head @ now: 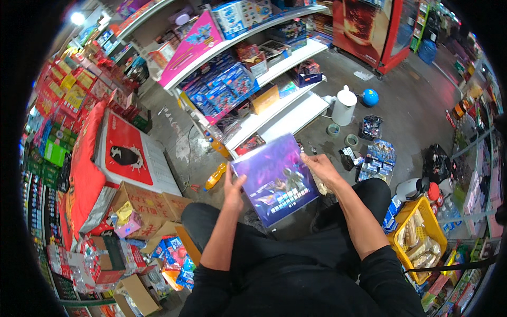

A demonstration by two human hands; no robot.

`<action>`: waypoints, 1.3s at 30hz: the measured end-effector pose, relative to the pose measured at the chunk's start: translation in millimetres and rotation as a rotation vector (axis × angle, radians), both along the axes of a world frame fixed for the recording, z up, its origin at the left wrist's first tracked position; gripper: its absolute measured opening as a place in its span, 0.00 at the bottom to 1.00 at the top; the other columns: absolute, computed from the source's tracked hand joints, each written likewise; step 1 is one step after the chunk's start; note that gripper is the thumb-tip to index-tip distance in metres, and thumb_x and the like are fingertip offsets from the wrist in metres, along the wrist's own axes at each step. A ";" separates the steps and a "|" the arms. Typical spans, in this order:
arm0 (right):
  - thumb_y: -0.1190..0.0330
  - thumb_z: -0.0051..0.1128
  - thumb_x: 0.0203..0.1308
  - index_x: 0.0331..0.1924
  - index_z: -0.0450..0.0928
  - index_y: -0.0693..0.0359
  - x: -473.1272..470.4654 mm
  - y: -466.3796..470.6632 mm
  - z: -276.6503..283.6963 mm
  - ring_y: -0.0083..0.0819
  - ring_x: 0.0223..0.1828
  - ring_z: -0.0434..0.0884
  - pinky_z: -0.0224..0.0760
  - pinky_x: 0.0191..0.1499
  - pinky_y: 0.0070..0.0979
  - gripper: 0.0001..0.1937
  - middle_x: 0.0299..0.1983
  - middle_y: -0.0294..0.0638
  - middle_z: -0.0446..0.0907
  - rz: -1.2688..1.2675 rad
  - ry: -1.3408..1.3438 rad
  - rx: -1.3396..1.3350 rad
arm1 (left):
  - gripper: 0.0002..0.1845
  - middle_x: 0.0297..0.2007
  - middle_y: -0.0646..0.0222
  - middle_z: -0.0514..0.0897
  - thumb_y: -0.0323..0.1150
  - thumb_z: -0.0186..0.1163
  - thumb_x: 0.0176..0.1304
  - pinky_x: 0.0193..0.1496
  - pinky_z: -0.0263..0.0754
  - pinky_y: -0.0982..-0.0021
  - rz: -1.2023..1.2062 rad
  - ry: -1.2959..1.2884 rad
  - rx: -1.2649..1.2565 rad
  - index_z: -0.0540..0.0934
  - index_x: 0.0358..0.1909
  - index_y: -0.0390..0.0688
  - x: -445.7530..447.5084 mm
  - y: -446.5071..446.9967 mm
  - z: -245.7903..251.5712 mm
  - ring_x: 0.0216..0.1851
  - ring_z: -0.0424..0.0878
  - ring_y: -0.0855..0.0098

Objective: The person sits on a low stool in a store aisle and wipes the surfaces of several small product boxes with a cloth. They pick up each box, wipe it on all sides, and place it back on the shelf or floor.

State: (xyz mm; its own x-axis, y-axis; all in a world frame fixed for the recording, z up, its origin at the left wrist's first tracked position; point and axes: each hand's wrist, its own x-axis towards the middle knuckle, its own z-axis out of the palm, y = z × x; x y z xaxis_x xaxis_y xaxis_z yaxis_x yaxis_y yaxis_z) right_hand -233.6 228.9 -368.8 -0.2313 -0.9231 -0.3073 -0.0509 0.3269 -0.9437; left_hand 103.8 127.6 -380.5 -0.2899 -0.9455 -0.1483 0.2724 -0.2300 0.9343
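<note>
A glossy purple box or album (277, 178) with printed figures and writing is held up above my lap, tilted. My left hand (234, 188) grips its left edge, thumb on the front face. At the upper right edge my right hand (323, 168) holds it, with the thumb on top. Just beyond it stand white metal shelves (295, 117), and a red package (250, 143) on the lowest shelf is partly covered by the purple item. An orange drink bottle (216, 177) lies on the floor left of my left hand.
Right on the floor are a white jug (344, 106), tape rolls (351, 140), a blue ball (370, 97) and stacked blue packs (381, 152). A yellow basket (429, 226) stands at my right. Open cartons (138, 204) and a covered red-and-white chest (130, 152) stand left.
</note>
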 end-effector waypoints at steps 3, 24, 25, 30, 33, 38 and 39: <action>0.38 0.85 0.59 0.54 0.94 0.75 -12.8 8.4 -22.3 0.40 0.49 0.93 0.84 0.58 0.40 0.41 0.46 0.58 0.95 0.058 0.248 0.229 | 0.67 0.86 0.47 0.64 0.30 0.79 0.62 0.87 0.60 0.54 -0.072 -0.128 -0.148 0.44 0.95 0.39 -28.5 25.6 -44.9 0.84 0.67 0.53; 0.83 0.59 0.58 0.62 0.94 0.58 -79.9 -141.3 -187.9 0.33 0.55 0.93 0.82 0.63 0.31 0.28 0.55 0.47 0.96 -0.739 0.062 -0.132 | 0.53 0.93 0.53 0.51 0.14 0.56 0.63 0.92 0.43 0.58 -0.119 0.164 -0.104 0.51 0.93 0.36 -170.9 -87.2 -99.9 0.94 0.47 0.58; 0.83 0.58 0.58 0.62 0.94 0.60 -83.7 -150.1 -194.7 0.33 0.55 0.92 0.81 0.64 0.30 0.28 0.55 0.47 0.96 -0.736 0.039 -0.254 | 0.53 0.93 0.53 0.51 0.13 0.55 0.63 0.92 0.44 0.58 -0.091 0.200 -0.102 0.52 0.93 0.35 -171.9 -93.0 -106.3 0.94 0.46 0.58; 0.85 0.53 0.58 0.61 0.91 0.69 -106.5 -192.9 -209.4 0.38 0.59 0.90 0.78 0.68 0.29 0.26 0.56 0.47 0.93 -0.739 0.088 -0.390 | 0.35 0.91 0.53 0.58 0.17 0.56 0.77 0.90 0.59 0.50 0.008 0.215 0.034 0.67 0.86 0.32 -170.4 -107.7 -135.9 0.94 0.50 0.58; 0.85 0.51 0.59 0.60 0.91 0.68 -119.8 -217.7 -222.3 0.38 0.59 0.89 0.78 0.66 0.29 0.27 0.55 0.47 0.93 -0.733 0.050 -0.411 | 0.35 0.88 0.59 0.66 0.20 0.57 0.81 0.88 0.59 0.36 0.054 0.230 0.027 0.67 0.88 0.39 -169.7 -115.3 -151.0 0.89 0.61 0.58; 0.84 0.51 0.59 0.61 0.92 0.62 -117.5 -226.9 -254.3 0.40 0.55 0.90 0.80 0.64 0.32 0.27 0.51 0.47 0.92 -0.737 -0.021 -0.256 | 0.61 0.90 0.55 0.55 0.20 0.71 0.72 0.89 0.54 0.50 -0.095 -0.055 -0.003 0.39 0.95 0.43 -186.5 -113.1 -172.2 0.90 0.55 0.56; 0.84 0.51 0.59 0.61 0.92 0.62 -116.3 -225.0 -256.0 0.40 0.55 0.91 0.80 0.64 0.32 0.28 0.51 0.48 0.92 -0.731 -0.005 -0.158 | 0.65 0.90 0.55 0.56 0.21 0.74 0.69 0.89 0.54 0.50 -0.153 -0.070 -0.054 0.37 0.95 0.43 -191.5 -109.8 -173.4 0.90 0.56 0.55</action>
